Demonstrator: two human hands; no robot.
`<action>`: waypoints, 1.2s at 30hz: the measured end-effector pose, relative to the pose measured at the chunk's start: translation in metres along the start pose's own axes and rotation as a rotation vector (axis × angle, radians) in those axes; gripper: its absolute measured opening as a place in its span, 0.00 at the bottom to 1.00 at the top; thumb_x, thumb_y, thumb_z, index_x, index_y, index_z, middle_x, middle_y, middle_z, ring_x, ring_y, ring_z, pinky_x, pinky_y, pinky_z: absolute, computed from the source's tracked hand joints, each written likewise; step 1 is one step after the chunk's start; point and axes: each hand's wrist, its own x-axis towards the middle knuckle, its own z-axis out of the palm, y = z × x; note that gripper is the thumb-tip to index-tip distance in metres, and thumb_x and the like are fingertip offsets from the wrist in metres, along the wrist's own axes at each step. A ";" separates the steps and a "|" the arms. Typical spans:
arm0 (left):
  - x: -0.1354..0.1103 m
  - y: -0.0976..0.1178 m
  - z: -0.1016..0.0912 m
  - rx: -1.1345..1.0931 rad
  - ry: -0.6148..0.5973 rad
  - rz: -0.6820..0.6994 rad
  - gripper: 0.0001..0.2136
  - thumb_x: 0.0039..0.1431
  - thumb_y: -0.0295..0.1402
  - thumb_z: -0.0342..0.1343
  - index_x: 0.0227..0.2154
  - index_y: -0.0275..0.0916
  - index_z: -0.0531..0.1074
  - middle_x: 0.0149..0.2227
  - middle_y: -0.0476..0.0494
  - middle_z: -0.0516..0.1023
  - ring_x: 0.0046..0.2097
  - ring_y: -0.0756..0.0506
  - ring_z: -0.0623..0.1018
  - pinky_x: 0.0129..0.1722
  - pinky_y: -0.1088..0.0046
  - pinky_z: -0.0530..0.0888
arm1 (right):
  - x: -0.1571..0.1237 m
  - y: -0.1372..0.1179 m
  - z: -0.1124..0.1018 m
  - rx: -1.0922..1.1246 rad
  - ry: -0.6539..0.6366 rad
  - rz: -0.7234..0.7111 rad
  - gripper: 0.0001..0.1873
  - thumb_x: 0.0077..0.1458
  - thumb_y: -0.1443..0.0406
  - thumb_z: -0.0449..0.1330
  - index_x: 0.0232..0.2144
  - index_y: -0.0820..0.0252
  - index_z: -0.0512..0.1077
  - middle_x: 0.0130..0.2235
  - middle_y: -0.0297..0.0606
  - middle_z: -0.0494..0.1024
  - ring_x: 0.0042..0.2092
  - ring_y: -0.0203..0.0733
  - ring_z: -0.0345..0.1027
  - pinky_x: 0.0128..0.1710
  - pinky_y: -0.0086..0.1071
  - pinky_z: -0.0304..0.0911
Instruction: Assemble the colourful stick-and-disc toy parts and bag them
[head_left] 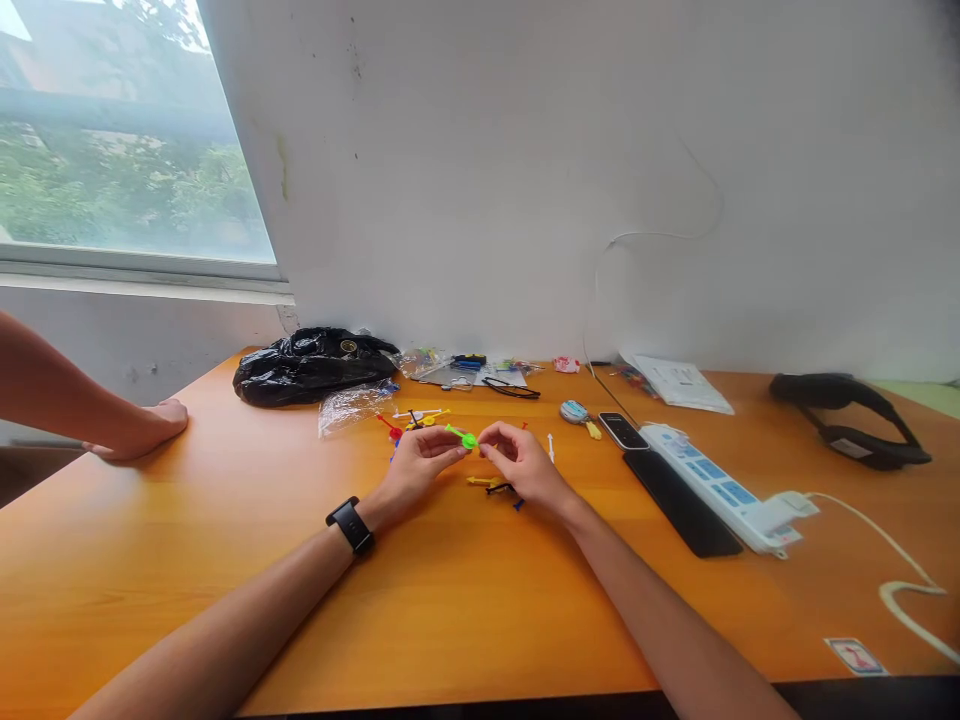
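Over the middle of the table, my left hand (421, 462) and my right hand (531, 466) meet at a small bright green plastic piece (469, 441) with a round body and a thin stem. Fingertips of both hands pinch it from either side. Behind my left hand lie similar red (390, 430) and yellow (429, 420) plastic pieces, partly hidden by it. A yellow arrow-shaped piece (481, 482) and a few dark ones (501, 489) are under and beside my right hand. A white arrow-shaped piece (551, 447) lies to its right.
Toward the wall are a black plastic bag (315, 366), a clear bag (352, 408) and glasses (511, 388). A power strip (716, 485), a phone (622, 431) and a black strap-like device (855, 420) lie right. Another person's hand (154, 430) leans on the table's left edge.
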 end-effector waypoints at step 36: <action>-0.002 -0.018 -0.003 0.749 -0.066 0.359 0.10 0.75 0.42 0.53 0.44 0.43 0.76 0.42 0.45 0.84 0.42 0.44 0.81 0.43 0.68 0.75 | -0.006 0.021 -0.108 -0.425 -0.377 0.303 0.08 0.53 0.60 0.67 0.33 0.59 0.80 0.32 0.37 0.81 0.34 0.42 0.72 0.32 0.31 0.61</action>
